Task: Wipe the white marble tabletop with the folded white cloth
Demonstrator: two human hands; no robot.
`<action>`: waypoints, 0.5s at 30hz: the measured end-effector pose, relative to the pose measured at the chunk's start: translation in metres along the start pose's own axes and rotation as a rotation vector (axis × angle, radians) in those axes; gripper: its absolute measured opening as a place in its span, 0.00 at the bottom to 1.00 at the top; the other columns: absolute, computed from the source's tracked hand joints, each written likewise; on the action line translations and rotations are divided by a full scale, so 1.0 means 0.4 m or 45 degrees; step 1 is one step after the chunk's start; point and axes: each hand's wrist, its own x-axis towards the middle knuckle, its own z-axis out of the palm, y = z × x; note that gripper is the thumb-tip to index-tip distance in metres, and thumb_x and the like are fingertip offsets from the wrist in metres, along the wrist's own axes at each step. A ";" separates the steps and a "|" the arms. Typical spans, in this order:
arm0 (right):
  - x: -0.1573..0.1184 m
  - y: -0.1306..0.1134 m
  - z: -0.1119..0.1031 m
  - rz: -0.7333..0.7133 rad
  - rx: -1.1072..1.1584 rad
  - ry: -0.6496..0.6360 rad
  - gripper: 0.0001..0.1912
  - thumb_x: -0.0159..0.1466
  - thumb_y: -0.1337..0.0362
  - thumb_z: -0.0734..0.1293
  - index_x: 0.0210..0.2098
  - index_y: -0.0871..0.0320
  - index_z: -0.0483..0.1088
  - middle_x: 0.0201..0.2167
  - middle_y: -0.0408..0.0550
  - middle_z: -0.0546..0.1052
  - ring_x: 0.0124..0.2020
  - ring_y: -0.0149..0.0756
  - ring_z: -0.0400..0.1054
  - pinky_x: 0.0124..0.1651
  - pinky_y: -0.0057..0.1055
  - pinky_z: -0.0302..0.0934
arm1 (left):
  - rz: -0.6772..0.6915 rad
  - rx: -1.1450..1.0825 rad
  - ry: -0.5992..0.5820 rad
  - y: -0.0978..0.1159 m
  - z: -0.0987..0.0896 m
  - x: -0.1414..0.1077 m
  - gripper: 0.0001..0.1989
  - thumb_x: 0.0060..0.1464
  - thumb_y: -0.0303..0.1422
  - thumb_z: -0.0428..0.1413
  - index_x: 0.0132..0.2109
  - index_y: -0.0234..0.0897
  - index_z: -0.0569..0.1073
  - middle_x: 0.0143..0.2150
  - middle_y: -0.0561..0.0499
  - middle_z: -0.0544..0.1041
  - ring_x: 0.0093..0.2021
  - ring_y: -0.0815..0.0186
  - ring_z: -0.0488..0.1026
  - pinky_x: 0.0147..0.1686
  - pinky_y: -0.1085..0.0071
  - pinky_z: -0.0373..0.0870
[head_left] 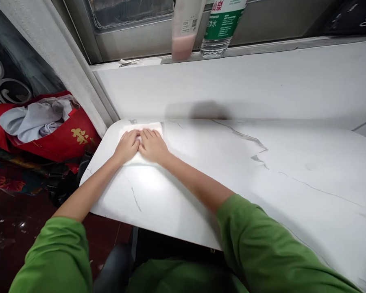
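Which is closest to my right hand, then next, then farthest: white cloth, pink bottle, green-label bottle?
1. White cloth, under your right hand.
2. Pink bottle, up on the ledge.
3. Green-label bottle, right of the pink one.

Room type unclear: white marble-patterned table (pixel 183 203) by window (pixel 131 14), water bottle (pixel 222 26) on ledge (pixel 271 44).

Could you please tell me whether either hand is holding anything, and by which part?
Nothing looks gripped: the left hand and right hand lie palm-down across the middle of the white cloth.
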 end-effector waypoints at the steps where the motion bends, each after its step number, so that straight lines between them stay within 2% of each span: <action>1: 0.031 0.011 0.009 0.026 0.008 0.016 0.29 0.64 0.65 0.53 0.61 0.76 0.57 0.62 0.64 0.61 0.63 0.48 0.52 0.65 0.43 0.40 | 0.021 -0.007 0.007 -0.020 0.002 0.032 0.16 0.59 0.24 0.41 0.51 0.33 0.67 0.55 0.46 0.71 0.56 0.63 0.66 0.63 0.61 0.52; 5: 0.113 0.041 0.037 0.127 0.005 0.070 0.27 0.63 0.67 0.52 0.59 0.76 0.59 0.61 0.66 0.63 0.61 0.50 0.54 0.63 0.46 0.42 | 0.031 -0.054 0.016 -0.073 0.018 0.127 0.17 0.60 0.23 0.40 0.49 0.32 0.69 0.53 0.47 0.73 0.54 0.64 0.67 0.60 0.66 0.58; 8: 0.132 0.051 0.051 0.156 -0.010 0.091 0.28 0.63 0.67 0.53 0.59 0.76 0.58 0.60 0.65 0.63 0.61 0.50 0.54 0.63 0.46 0.42 | 0.006 -0.101 0.046 -0.093 0.032 0.154 0.17 0.58 0.22 0.42 0.49 0.31 0.71 0.52 0.47 0.74 0.53 0.63 0.68 0.57 0.67 0.62; 11: 0.128 0.052 0.057 0.135 -0.021 0.113 0.27 0.64 0.66 0.52 0.59 0.75 0.59 0.61 0.65 0.62 0.62 0.49 0.54 0.63 0.45 0.41 | -0.007 -0.111 0.073 -0.098 0.038 0.140 0.19 0.57 0.23 0.42 0.50 0.33 0.71 0.53 0.47 0.73 0.55 0.63 0.67 0.57 0.67 0.60; 15: 0.106 0.036 0.055 0.115 -0.040 0.092 0.28 0.65 0.66 0.50 0.60 0.77 0.57 0.62 0.66 0.61 0.63 0.51 0.52 0.63 0.46 0.41 | -0.045 -0.056 0.067 -0.085 0.033 0.082 0.20 0.59 0.25 0.41 0.56 0.34 0.67 0.59 0.47 0.68 0.61 0.64 0.62 0.63 0.62 0.52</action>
